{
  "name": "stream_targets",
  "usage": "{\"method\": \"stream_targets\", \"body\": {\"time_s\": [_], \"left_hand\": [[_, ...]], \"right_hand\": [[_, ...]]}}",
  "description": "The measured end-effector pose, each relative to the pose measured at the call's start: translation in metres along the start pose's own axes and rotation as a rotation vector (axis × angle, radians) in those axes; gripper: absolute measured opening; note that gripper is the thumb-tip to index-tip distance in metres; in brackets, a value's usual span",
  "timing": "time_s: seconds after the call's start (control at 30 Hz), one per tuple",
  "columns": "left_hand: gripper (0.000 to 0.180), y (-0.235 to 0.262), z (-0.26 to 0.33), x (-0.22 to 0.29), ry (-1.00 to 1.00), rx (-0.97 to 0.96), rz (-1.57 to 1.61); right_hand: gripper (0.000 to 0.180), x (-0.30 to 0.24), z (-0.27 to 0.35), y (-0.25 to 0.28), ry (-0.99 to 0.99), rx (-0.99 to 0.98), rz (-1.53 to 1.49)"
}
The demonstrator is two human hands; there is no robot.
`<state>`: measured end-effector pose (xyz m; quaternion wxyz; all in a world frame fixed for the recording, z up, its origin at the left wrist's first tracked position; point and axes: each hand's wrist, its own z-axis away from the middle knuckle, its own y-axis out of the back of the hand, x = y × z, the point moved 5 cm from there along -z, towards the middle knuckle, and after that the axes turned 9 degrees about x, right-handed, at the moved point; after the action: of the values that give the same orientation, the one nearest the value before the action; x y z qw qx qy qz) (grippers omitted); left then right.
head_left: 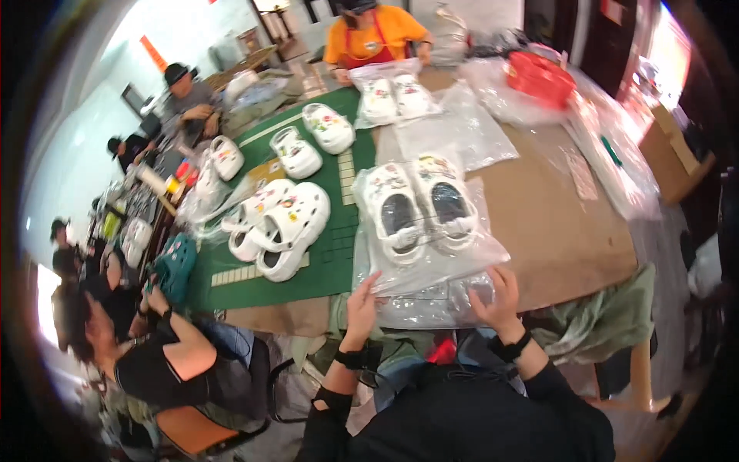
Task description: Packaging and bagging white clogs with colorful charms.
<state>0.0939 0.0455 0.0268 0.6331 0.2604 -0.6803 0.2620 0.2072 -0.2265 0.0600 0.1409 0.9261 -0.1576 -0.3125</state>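
Note:
A pair of white clogs (396,204) with colourful charms and dark insoles lies side by side inside a clear plastic bag (469,266) in front of me. My left hand (360,312) pinches the near left edge of this bag. At its near right corner, my right hand (502,299) grips the plastic, thumb and fingers curved around the edge. Beneath the near edge, more clear plastic (419,308) reaches the table's front.
Several white clogs (296,223) stand on the green mat (327,266) at left. Across the table, a person in orange (377,38) handles another bagged pair (394,96). Flat plastic bags (462,131) and a red bag (541,79) lie farther right. Another person (173,339) sits at left.

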Motion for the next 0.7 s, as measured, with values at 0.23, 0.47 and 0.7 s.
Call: {"method": "stream_targets", "body": {"time_s": [0.23,0.47,0.7], "left_hand": [[0.039,-0.048,0.022,0.055,-0.007,-0.284,0.019],[0.031,-0.066,0.063,0.061,-0.072,-0.564,-0.216],[0.035,-0.039,0.098,0.046,-0.025,-0.492,-0.006]], "right_hand": [[0.090,-0.045,-0.031,-0.021,0.451,-0.305,0.228],[0.069,-0.062,-0.039,-0.047,0.431,-0.462,0.033],[0.060,-0.059,-0.018,-0.051,0.531,-0.399,0.098]]}}
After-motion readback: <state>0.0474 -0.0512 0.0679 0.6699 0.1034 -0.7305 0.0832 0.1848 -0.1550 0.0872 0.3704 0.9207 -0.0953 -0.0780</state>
